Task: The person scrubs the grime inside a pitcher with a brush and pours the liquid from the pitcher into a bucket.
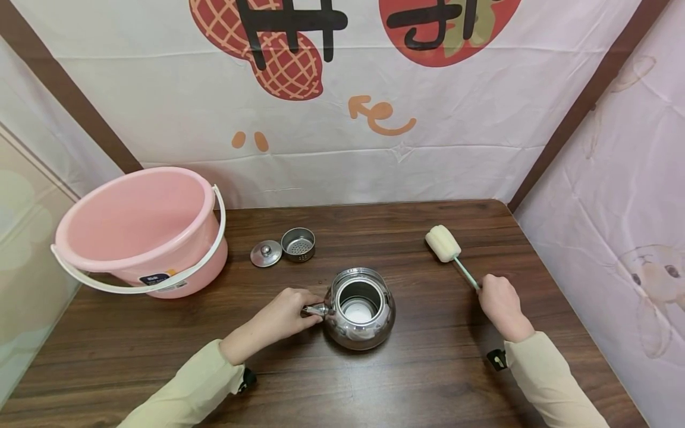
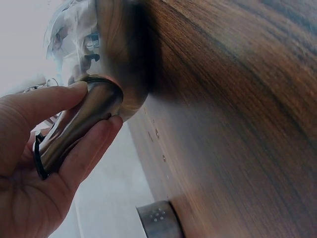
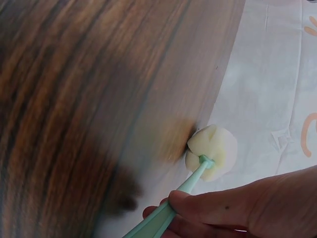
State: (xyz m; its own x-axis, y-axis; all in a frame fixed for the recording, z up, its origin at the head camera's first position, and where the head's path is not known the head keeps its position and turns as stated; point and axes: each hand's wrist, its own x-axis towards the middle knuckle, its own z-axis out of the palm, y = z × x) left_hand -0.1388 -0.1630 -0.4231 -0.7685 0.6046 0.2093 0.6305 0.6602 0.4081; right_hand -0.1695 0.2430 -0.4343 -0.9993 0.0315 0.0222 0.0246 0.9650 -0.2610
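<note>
A shiny steel teapot (image 1: 350, 337) stands upright and lidless on the wooden table, its round mouth facing up. My left hand (image 1: 291, 312) pinches its spout (image 2: 74, 124) between thumb and fingers, as the left wrist view shows up close. Over at the right, my right hand (image 1: 502, 306) grips the pale green handle (image 3: 190, 183) of a sponge brush. The brush's cream sponge head (image 1: 443, 243) points away toward the back of the table, apart from the teapot. Whether the sponge head touches the tabletop I cannot tell.
Behind the teapot, a small steel lid (image 1: 266, 254) lies beside a perforated steel strainer (image 1: 298, 255). A large pink bucket (image 1: 209, 261) with a white handle takes up the back left. A printed white cloth (image 1: 332, 172) hangs along the table's back edge.
</note>
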